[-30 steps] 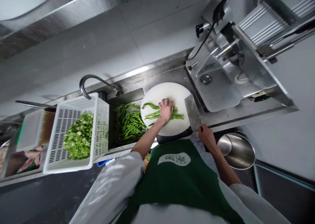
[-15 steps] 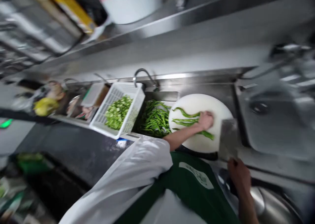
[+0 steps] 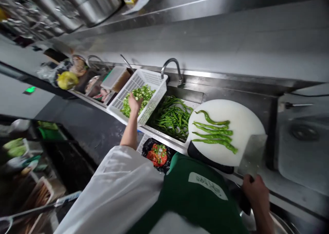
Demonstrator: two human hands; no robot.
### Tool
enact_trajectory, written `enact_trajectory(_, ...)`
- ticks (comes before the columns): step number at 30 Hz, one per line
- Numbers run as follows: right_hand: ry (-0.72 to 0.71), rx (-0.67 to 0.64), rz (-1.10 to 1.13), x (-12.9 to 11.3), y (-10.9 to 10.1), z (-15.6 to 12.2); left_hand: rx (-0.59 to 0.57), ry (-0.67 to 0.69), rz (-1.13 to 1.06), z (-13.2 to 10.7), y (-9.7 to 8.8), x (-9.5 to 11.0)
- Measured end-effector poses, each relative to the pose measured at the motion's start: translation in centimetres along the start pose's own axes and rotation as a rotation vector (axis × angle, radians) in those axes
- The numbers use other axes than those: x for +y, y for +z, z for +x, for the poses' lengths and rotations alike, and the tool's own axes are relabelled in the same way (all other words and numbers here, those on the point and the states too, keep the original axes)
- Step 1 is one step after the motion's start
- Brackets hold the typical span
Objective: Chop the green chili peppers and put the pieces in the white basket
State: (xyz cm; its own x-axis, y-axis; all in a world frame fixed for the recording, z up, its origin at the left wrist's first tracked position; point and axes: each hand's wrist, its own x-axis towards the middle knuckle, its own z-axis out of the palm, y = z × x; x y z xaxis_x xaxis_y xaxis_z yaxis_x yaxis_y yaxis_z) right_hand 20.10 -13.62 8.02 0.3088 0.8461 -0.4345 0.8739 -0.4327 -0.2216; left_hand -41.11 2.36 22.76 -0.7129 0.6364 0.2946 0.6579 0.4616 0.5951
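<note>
My left hand (image 3: pixel 134 103) reaches into the white slotted basket (image 3: pixel 154 79) and rests on the chopped green peppers (image 3: pixel 144 91); its fingers are curled, and what they hold is hidden. My right hand (image 3: pixel 253 189) grips the black handle of a cleaver (image 3: pixel 252 155), whose blade lies at the right edge of the round white cutting board (image 3: pixel 241 119). Several long green peppers (image 3: pixel 214 133) lie side by side on the board. More whole peppers (image 3: pixel 173 117) fill the sink tray left of the board.
A curved tap (image 3: pixel 172 66) stands behind the sink. A black bag of red and green scraps (image 3: pixel 157 154) sits below the counter edge. Metal pans and a yellow bag (image 3: pixel 67 79) line the counter to the left. A steel shelf with pots runs above.
My left hand left the peppers on the board and moved left into the basket. The view swung left, so the metal machine is out of sight. The right hand stays on the cleaver.
</note>
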Motion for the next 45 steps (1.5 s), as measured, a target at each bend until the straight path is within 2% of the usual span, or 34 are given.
enact_trajectory(1, 0.013, -0.003, -0.036, -0.7, -0.2, -0.3, 0.035, 0.064, 0.061, 0.7, 0.5, -0.3)
enact_trajectory(2, 0.037, -0.002, -0.071, -1.4, -0.3, -0.6, 0.018, 0.150, 0.079, 0.6, 1.8, -0.1)
enact_trajectory(4, 0.027, 0.006, -0.094, -2.7, -0.6, -1.3, -0.091, 0.350, 0.031, -2.4, 6.1, 2.1)
enact_trajectory(5, 0.038, 0.011, -0.110, -3.3, -0.8, -1.5, -0.181, 0.456, -0.017, -5.2, 8.7, 3.9)
enact_trajectory(7, 0.056, 0.007, -0.124, -4.7, -0.9, -2.0, -0.404, 0.667, -0.096, -12.6, 13.7, 8.5)
enact_trajectory(10, 0.063, 0.000, -0.109, -6.7, -0.7, -2.8, -0.700, 0.852, -0.041, -24.1, 19.7, 15.0)
enact_trajectory(12, 0.024, -0.014, -0.099, -8.0, -0.5, -3.2, -0.831, 0.894, 0.093, -29.4, 22.5, 17.5)
enact_trajectory(14, -0.024, -0.032, -0.096, -8.8, -0.3, -3.5, -0.878, 0.882, 0.201, -32.4, 24.0, 18.1)
enact_trajectory(17, -0.050, -0.055, -0.070, -8.5, -0.3, -3.3, -0.837, 0.890, 0.255, -34.2, 24.2, 16.8)
enact_trajectory(22, 0.034, -0.054, 0.010, -4.9, -0.3, -2.8, -0.833, 0.950, 0.271, -35.8, 23.0, 14.3)
enact_trajectory(25, 0.045, -0.069, 0.028, -3.4, -0.3, -2.5, -0.832, 0.975, 0.282, -36.4, 23.1, 14.0)
enact_trajectory(30, -0.005, -0.040, 0.087, -2.8, -0.1, -1.3, -0.853, 1.019, 0.284, -35.9, 23.4, 13.9)
enact_trajectory(33, -0.003, -0.004, 0.301, -1.1, 0.8, -0.3, -0.910, 1.127, 0.260, -35.1, 23.0, 13.3)
enact_trajectory(38, 0.200, -0.062, 0.771, 2.7, 3.5, 1.0, -0.993, 1.300, 0.209, -34.5, 22.4, 12.7)
enact_trajectory(41, 0.213, -0.046, 0.853, 2.9, 4.5, 1.9, -0.984, 1.322, 0.238, -34.7, 22.5, 12.7)
enact_trajectory(45, 0.188, -0.041, 0.914, 1.2, 4.6, 3.6, -0.950, 1.338, 0.293, -35.1, 22.8, 12.7)
